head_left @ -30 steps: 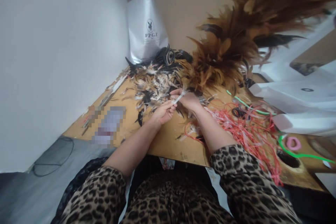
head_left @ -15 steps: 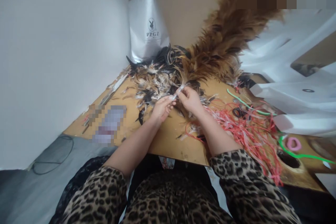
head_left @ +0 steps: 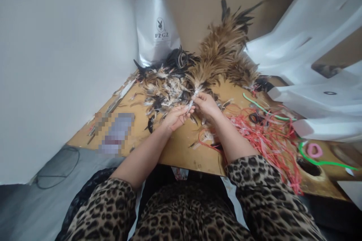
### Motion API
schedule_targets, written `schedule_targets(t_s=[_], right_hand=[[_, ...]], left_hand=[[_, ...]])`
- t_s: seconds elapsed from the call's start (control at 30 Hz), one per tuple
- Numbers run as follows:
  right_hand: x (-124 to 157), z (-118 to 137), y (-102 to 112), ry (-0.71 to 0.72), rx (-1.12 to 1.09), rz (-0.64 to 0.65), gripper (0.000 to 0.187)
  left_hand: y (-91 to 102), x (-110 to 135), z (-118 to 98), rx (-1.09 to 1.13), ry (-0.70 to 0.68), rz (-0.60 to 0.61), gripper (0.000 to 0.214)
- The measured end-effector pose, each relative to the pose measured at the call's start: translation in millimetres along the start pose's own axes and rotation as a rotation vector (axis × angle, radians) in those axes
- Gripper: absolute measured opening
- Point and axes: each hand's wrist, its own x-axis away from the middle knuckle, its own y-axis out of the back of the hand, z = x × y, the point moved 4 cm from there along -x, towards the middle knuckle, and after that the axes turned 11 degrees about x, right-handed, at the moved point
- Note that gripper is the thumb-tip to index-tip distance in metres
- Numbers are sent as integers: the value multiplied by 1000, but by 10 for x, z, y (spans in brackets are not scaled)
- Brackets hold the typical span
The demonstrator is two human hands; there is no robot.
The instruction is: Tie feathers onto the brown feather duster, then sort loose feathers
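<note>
A long bundle of brown feathers (head_left: 219,51) with dark tips at its far end rises away from me over the wooden table. Its narrow whitish near end (head_left: 196,92) runs down into my fingers. My right hand (head_left: 207,104) is closed on that end in a pinch of thumb and fingers. Just below and to the left, my left hand (head_left: 178,116) has its fingers closed on the pale tail of the same end. Under and behind my hands lies a pile of loose mottled feathers (head_left: 166,88), with black feathers (head_left: 181,58) at its back.
Red strings (head_left: 263,139) lie in a tangle at the right, near a green cord (head_left: 266,111) and a pink ring (head_left: 314,150). A hole (head_left: 309,166) opens in the table (head_left: 195,154). A silver bag (head_left: 157,26) stands at the back, and thin sticks (head_left: 113,105) lie along the left edge.
The far end of the feather bundle has swung left and down from the upper right, and looks shorter. My hands stay closed on its near end, with the left shifted slightly right.
</note>
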Motion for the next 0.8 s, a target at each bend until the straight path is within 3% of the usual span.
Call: schedule_targets(t_s=[0.23,0.43,0.6,0.8], right_hand=[[-69,-96,-39,-6,61,-141,30],[-18,-85,-115,42,-69,-191,50],[16,-71,-135,219,177,-115,12],[48,-23,-118,259,288,-73,16]], left_hand=[[37,-37,16,57,-20,-85,19],[25,-38,-35,104,-125,-119,18],[36,-27,-68,139,-178,-146,11],[18,-11,-82,65,-253,-142,2]])
